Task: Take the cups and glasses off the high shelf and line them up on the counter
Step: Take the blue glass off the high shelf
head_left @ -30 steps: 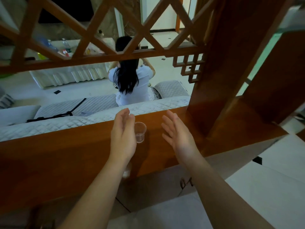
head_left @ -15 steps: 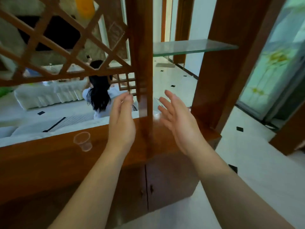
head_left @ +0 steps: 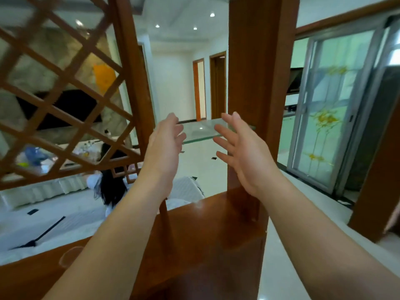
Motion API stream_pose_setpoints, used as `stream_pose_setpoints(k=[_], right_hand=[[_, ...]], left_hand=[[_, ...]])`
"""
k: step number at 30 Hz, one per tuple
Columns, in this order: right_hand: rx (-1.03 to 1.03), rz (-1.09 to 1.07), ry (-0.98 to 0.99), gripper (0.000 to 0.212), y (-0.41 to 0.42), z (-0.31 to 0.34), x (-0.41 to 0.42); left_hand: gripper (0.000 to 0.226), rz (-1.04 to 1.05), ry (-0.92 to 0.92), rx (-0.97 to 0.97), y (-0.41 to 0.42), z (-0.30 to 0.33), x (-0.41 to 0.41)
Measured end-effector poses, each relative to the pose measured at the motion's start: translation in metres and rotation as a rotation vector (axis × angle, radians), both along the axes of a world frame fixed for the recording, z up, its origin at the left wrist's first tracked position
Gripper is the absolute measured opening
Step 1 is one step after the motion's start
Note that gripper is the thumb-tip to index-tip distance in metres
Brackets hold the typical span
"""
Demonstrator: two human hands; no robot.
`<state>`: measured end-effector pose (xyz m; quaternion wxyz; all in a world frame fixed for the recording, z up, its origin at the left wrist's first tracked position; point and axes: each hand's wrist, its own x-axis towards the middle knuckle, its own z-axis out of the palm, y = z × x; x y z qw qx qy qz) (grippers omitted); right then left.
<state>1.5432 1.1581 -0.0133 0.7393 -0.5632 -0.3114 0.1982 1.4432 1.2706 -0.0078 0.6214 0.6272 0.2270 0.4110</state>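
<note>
Both hands were raised, palms facing each other, in front of the thick pale-green glass shelf (head_left: 201,128) set between the brown wooden posts. The left hand (head_left: 165,148) held nothing, its fingers loosely spread. The right hand (head_left: 242,152) likewise held nothing, fingers straight and splayed. The visible part of the shelf bore no cups. The small clear plastic cup (head_left: 70,255) stood on the glossy brown wooden counter (head_left: 205,234), low and left of the left forearm, partly hidden by it.
</note>
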Motion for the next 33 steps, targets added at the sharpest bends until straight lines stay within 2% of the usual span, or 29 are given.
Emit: stream_pose_setpoints(k=[4, 12, 16, 21, 28, 33], right_hand=[[0.015, -0.001, -0.034, 0.055, 0.013, 0.054, 0.010], [0.097, -0.004, -0.140, 0.052, 0.057, 0.158, 0.025], [0.136, -0.016, -0.192, 0.052, 0.071, 0.202, 0.036], [0.170, 0.002, -0.207, 0.054, 0.073, 0.245, 0.055], [0.211, 0.026, -0.308, 0.054, 0.075, 0.312, 0.088], [0.146, 0.032, -0.405, 0.048, 0.091, 0.356, 0.111]], left_hand=[[0.056, -0.044, -0.073, -0.010, 0.014, 0.059, 0.013], [0.044, -0.104, -0.152, 0.086, 0.059, 0.170, 0.026], [0.055, -0.195, -0.158, 0.136, 0.070, 0.212, 0.034], [0.058, -0.220, -0.151, 0.196, 0.063, 0.263, 0.043], [0.062, -0.136, -0.108, 0.307, 0.048, 0.326, 0.066], [0.060, -0.011, -0.058, 0.359, 0.050, 0.360, 0.095]])
